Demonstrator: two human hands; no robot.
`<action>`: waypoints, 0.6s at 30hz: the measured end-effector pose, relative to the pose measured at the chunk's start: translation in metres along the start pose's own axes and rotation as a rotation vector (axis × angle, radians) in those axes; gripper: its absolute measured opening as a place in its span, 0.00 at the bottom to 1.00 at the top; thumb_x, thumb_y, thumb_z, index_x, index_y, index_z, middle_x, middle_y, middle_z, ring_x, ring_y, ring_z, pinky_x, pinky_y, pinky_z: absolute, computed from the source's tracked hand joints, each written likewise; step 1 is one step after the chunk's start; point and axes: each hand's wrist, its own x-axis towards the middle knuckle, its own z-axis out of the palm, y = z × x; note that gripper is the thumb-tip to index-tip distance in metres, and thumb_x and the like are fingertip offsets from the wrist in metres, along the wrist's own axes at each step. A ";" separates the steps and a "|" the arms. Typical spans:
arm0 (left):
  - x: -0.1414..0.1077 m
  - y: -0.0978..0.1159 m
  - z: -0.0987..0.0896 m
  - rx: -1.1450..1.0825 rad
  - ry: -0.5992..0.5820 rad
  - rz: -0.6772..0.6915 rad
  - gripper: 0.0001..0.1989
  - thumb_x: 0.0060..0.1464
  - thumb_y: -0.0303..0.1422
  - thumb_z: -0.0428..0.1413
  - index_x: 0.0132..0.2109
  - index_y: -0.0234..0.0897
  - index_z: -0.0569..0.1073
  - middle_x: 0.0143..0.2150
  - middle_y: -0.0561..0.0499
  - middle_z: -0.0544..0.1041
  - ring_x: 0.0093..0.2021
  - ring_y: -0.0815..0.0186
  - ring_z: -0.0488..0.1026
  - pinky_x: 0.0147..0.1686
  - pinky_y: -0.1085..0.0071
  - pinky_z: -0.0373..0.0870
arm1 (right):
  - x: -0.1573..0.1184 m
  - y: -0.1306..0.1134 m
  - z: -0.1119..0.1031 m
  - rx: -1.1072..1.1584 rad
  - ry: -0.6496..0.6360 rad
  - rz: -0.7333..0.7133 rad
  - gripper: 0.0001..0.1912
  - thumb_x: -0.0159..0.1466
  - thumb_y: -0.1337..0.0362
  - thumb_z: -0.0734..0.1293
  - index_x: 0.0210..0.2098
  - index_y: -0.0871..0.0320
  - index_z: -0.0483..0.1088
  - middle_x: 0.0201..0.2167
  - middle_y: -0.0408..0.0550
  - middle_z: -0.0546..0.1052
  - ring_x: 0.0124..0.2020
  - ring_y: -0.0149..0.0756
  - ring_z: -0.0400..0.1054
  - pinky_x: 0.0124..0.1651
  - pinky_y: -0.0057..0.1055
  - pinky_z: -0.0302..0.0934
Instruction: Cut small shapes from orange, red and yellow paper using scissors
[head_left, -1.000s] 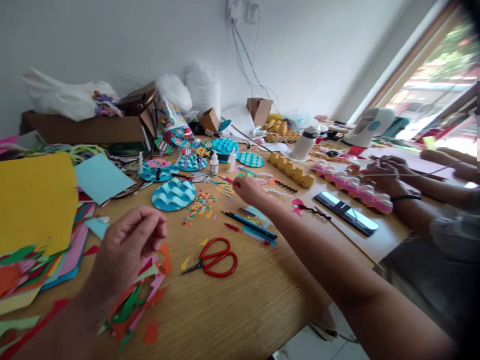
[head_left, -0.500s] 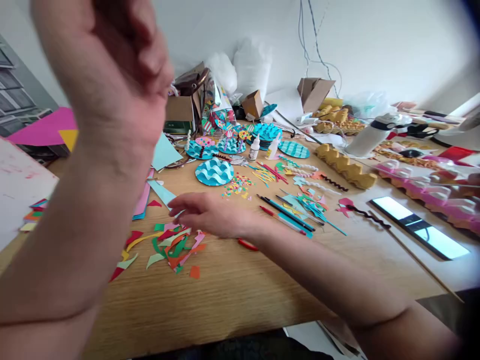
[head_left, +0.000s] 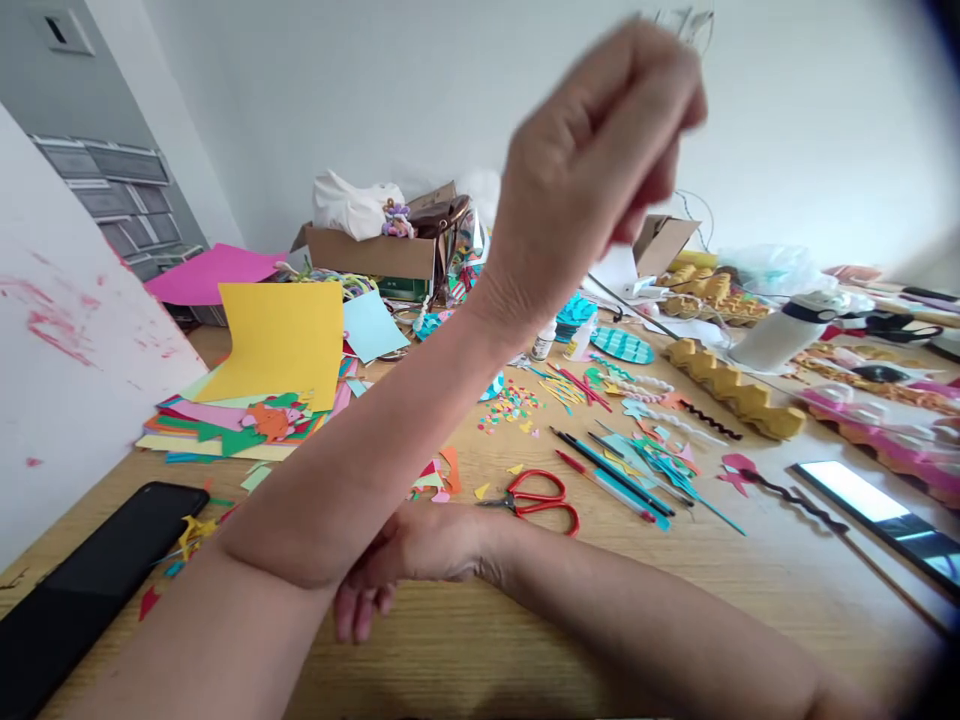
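Observation:
My left hand point(head_left: 600, 150) is raised high over the middle of the table, its fingers curled in. What they hold, if anything, is hidden. My right hand point(head_left: 427, 550) is low over the near part of the table, behind and partly covered by my left forearm. Its visible fingers hang down, slightly apart, with nothing seen in them. Close by lie red-handled scissors point(head_left: 541, 500) and small coloured paper scraps point(head_left: 435, 480). More scraps point(head_left: 196, 535) lie left of my left forearm.
On the left are a yellow sheet point(head_left: 281, 340), stacked coloured paper point(head_left: 217, 450) and a black phone point(head_left: 90, 590). To the right are pens point(head_left: 615, 470), a bright-screened phone point(head_left: 877, 510), egg-carton strips point(head_left: 731, 390) and a white bottle point(head_left: 780, 335). Glue bottles point(head_left: 577, 345) stand farther back.
The view has turned left. My left hand has swung right across the table, still raised. My right hand has drawn nearer to me, under the left forearm, and the scissors now show fully.

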 end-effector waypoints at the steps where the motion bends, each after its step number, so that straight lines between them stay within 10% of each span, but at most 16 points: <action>1: -0.008 -0.004 -0.004 0.003 -0.150 0.035 0.11 0.62 0.28 0.43 0.30 0.37 0.63 0.22 0.61 0.61 0.20 0.79 0.63 0.21 0.79 0.59 | -0.005 0.001 -0.002 0.063 -0.074 0.026 0.11 0.60 0.80 0.59 0.28 0.63 0.69 0.22 0.40 0.73 0.22 0.23 0.69 0.26 0.17 0.58; 4: -0.030 -0.027 -0.037 0.265 -0.509 -0.081 0.10 0.57 0.27 0.49 0.27 0.36 0.66 0.22 0.59 0.67 0.22 0.75 0.64 0.25 0.75 0.62 | -0.027 0.008 -0.014 0.094 -0.022 0.042 0.10 0.60 0.79 0.59 0.30 0.62 0.68 0.22 0.39 0.72 0.21 0.21 0.67 0.28 0.18 0.58; 7: -0.044 -0.057 -0.103 0.625 -0.595 -0.445 0.05 0.51 0.28 0.55 0.28 0.36 0.72 0.22 0.56 0.72 0.25 0.70 0.68 0.29 0.71 0.62 | -0.052 0.019 -0.029 0.067 0.231 0.041 0.12 0.57 0.81 0.58 0.28 0.62 0.68 0.21 0.38 0.71 0.22 0.22 0.66 0.31 0.21 0.62; 10: -0.052 -0.079 -0.181 0.681 -0.341 -0.918 0.03 0.42 0.27 0.60 0.25 0.36 0.73 0.20 0.55 0.74 0.23 0.67 0.70 0.26 0.71 0.63 | -0.070 0.021 -0.046 0.005 0.399 0.020 0.10 0.56 0.79 0.60 0.30 0.62 0.70 0.22 0.39 0.72 0.23 0.23 0.67 0.28 0.20 0.59; 14: -0.068 -0.089 -0.256 0.602 -0.095 -1.041 0.05 0.42 0.29 0.63 0.25 0.36 0.73 0.21 0.51 0.77 0.22 0.65 0.72 0.25 0.70 0.68 | -0.068 0.007 -0.071 -0.072 0.577 -0.045 0.09 0.56 0.76 0.61 0.31 0.62 0.71 0.28 0.43 0.76 0.28 0.25 0.69 0.26 0.20 0.57; 18: -0.081 -0.093 -0.285 0.435 0.197 -1.005 0.07 0.51 0.28 0.58 0.26 0.36 0.71 0.20 0.54 0.76 0.21 0.70 0.72 0.22 0.76 0.69 | -0.030 -0.014 -0.096 -0.015 0.690 -0.105 0.09 0.56 0.78 0.61 0.28 0.62 0.71 0.29 0.46 0.76 0.31 0.27 0.70 0.29 0.20 0.61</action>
